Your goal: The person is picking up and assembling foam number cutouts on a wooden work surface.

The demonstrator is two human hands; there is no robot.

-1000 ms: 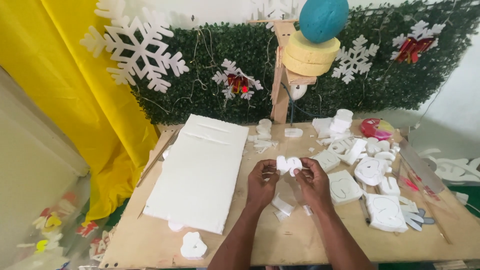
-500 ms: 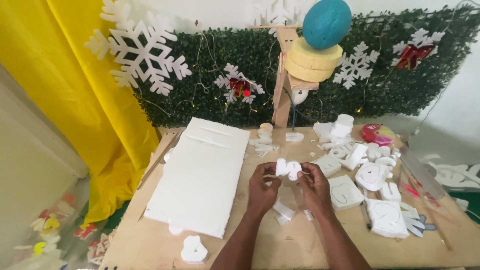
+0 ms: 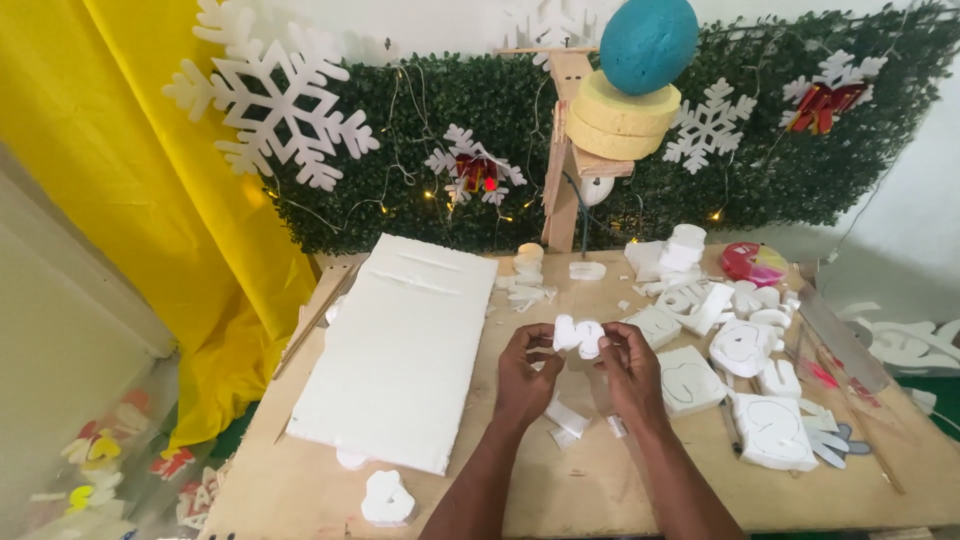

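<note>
Both my hands are raised over the middle of a wooden table and together hold a small white foam cut-out. My left hand pinches its left side with the fingertips. My right hand grips its right side. A few small white foam scraps lie on the table just below my hands.
A large white foam sheet lies left of my hands. Several cut foam shapes are piled at the right. A small foam piece sits near the front edge. Behind stand a green hedge wall with white snowflakes, a wooden stand and a yellow curtain.
My hands have stayed in place, turning the foam cut-out slightly between the fingers. The view has shifted a little.
</note>
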